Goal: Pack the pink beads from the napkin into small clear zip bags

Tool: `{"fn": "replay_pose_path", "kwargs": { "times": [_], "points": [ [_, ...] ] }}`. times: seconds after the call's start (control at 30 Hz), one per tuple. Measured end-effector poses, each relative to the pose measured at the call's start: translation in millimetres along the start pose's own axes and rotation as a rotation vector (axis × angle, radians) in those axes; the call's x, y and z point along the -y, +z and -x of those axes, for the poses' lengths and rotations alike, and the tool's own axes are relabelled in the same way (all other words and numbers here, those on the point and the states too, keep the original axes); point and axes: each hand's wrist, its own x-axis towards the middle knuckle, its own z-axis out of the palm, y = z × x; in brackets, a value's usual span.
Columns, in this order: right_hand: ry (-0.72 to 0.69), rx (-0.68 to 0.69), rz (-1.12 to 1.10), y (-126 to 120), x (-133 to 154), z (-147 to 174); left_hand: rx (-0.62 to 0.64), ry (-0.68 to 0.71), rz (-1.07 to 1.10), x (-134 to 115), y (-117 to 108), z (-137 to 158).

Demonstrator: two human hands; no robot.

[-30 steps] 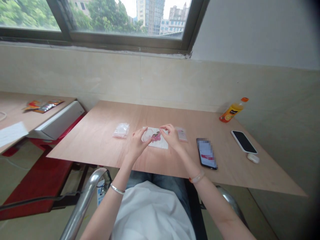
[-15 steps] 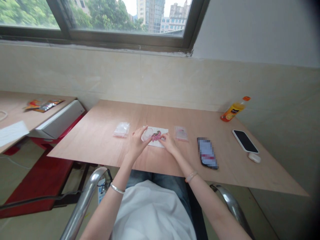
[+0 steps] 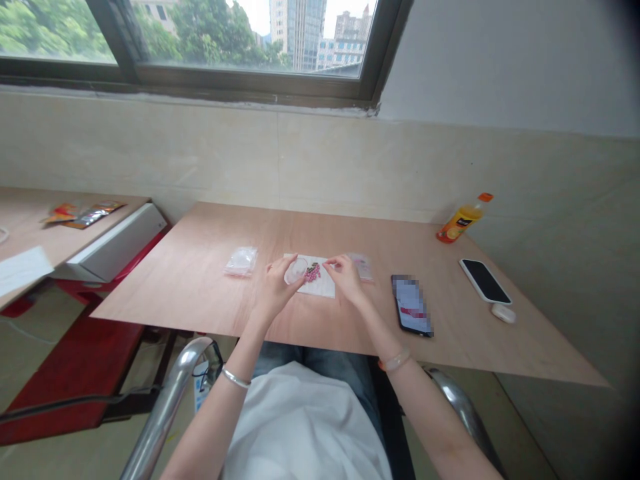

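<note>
Two bare hands work over a white sheet [image 3: 324,289] on the near-middle part of a wooden table [image 3: 170,287]. The sheet lies flat and carries a pink, grape-like cluster [image 3: 313,273] with some green at its far side. At the sheet's left edge, the left hand [image 3: 281,283] has its thumb and forefinger spread, with a clear round dish [image 3: 296,269] showing between them; whether they grip it, I cannot tell. At the right edge, the right hand [image 3: 345,277] has its thumb and forefinger tips pressed together, just right of the cluster; anything pinched there is too small to tell. One clear packet [image 3: 241,261] lies left of the left hand, and another packet [image 3: 364,267] lies partly behind the right hand. Farther right are a dark phone [image 3: 413,308], a white phone [image 3: 485,281] with a small white case [image 3: 503,313] at its near end, and, at the far right, an orange drink bottle [image 3: 460,223] standing near the wall.
</note>
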Motion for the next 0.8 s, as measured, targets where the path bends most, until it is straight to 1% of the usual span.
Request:
{"fn": "replay_pose_path", "kwargs": {
  "times": [0.07, 0.17, 0.27, 0.4, 0.53, 0.6, 0.7, 0.77, 0.8],
  "points": [
    [-0.074, -0.027, -0.087, -10, 22, -2, 0.01, 0.002, 0.01, -5, 0, -1],
    [-0.177, 0.012, -0.162, -19, 49, 0, 0.027, 0.024, 0.02, -8, 2, -2],
    [-0.24, 0.063, -0.142, -16, 59, 4, 0.034, 0.033, 0.019, -7, 3, -2],
    [-0.263, 0.139, -0.132, -7, 52, 6, 0.035, 0.041, 0.013, -1, 5, -2],
    [-0.205, 0.081, -0.193, -3, 35, -8, 0.03, 0.033, 0.008, 5, 4, 1],
    [-0.174, 0.091, -0.127, -2, 26, -20, 0.02, 0.027, -0.003, 6, 4, 1],
    [-0.091, 0.264, 0.037, 0, 14, -39, 0.008, 0.023, -0.009, 6, 3, 1],
    [-0.048, 0.37, 0.08, 4, 10, -48, 0.005, 0.025, -0.008, 6, 2, 1],
    [-0.04, 0.393, 0.081, 6, 9, -51, 0.006, 0.03, -0.01, 5, 2, 1]
  ]
}}
